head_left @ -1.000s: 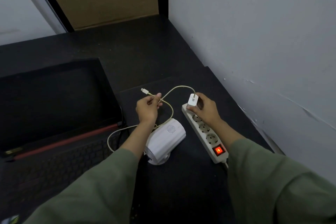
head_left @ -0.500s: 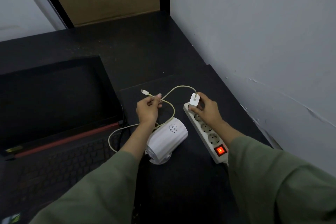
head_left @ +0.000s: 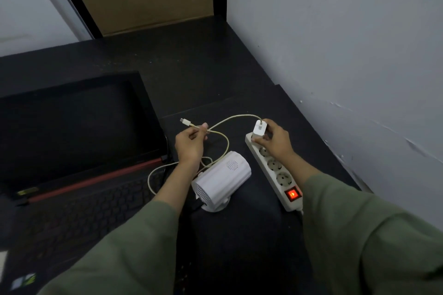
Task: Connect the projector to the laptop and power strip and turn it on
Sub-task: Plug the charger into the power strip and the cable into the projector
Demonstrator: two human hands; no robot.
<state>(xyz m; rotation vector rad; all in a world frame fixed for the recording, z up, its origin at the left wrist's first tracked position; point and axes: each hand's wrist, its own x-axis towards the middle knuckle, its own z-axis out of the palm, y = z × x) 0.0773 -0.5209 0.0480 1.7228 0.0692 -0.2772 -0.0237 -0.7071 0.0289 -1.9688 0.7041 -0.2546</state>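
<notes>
The right hand [head_left: 273, 141] pinches a small white power adapter [head_left: 260, 129] at the far socket of the white power strip [head_left: 275, 170], whose rocker switch [head_left: 292, 194] glows red at the near end. From where I stand I cannot tell whether the adapter's pins are fully home or only resting in the socket. The left hand [head_left: 190, 143] is curled round the pale cable [head_left: 225, 122] a little behind its free connector [head_left: 185, 122], which pokes out toward the laptop [head_left: 79, 151] with nothing plugged on it yet. The white projector [head_left: 221, 181] stands on its round foot on the black bench [head_left: 191, 67], between the laptop and the strip, just beside both forearms.

The strip looks live, so I judge the chief risk to be at that socket: fingers sit close to the adapter's base, and a half-seated adapter could wobble loose or leave pins exposed. The strip is light and lies free, so a hard push could skid it toward the wall. The cable loops slackly around the left wrist and behind the projector; a tug on the connector end could snag that loop and tip or drag the projector. A second thin lead [head_left: 153, 175] curves toward the laptop's edge and might tangle too.
</notes>
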